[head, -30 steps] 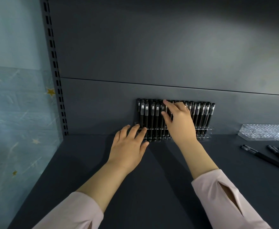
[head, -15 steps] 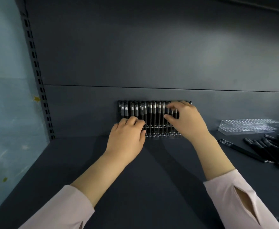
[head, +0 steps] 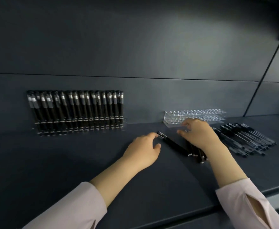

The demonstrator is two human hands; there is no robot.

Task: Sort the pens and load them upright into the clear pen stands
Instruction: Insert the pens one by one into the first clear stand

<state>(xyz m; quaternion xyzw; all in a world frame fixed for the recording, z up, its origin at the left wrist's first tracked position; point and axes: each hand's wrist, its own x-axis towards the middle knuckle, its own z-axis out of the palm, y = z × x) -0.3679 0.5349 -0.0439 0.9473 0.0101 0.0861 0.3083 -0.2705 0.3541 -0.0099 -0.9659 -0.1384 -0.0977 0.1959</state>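
My left hand [head: 143,149] rests on the dark shelf [head: 69,162], fingers loosely bent and gripping nothing, index tip touching the capped end of one black pen [head: 173,144]. My right hand [head: 199,134] hovers half-curled over a few loose pens [head: 197,152]; whether it holds any, I can't tell. The empty clear stand [head: 171,121] is just behind it, the big pile [head: 247,139] is to the right, and the filled stand [head: 76,109] sits far left against the wall.
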